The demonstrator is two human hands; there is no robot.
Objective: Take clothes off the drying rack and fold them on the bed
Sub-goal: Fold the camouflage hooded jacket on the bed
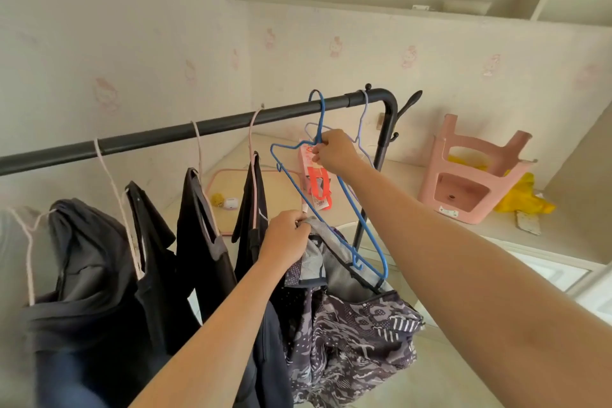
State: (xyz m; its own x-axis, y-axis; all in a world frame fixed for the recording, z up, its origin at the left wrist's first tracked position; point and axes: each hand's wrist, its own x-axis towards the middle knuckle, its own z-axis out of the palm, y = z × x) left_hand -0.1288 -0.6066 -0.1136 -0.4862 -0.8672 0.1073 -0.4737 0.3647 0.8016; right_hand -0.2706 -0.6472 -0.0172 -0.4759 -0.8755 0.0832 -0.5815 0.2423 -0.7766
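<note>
In the head view, the right hand (334, 154) is raised, its fingers (319, 149) curled together and clamped on the neck of a thin blue hanger (323, 113) of wire-like, smooth-coated rod. Above these fingers the hanger's hook crosses the round black metal rack rail (198, 127); whether it bears on the rail cannot be told. Below them the hanger's triangular frame slants down toward the patterned garment (357, 334).

This garment is held bunched in the fingers (298, 225) of the left hand (288, 235), which are closed on its upper edge. A grey mesh lining is seen just beside these fingers, and under them hangs soft, crumpled cloth printed in grey-purple blotches, dots and stripes.

To the left of the left fingers, dark garments (149, 242) are hung limp from the rail on pale pink hangers.

Beyond the right fingers a cream bench (397, 175) is seen, carrying a red packet (314, 182), an upturned pink stool (463, 175) of moulded plastic and a crumpled yellow bag (526, 199). The walls are covered in pale wallpaper (336, 46) with faint pink cartoon figures.
</note>
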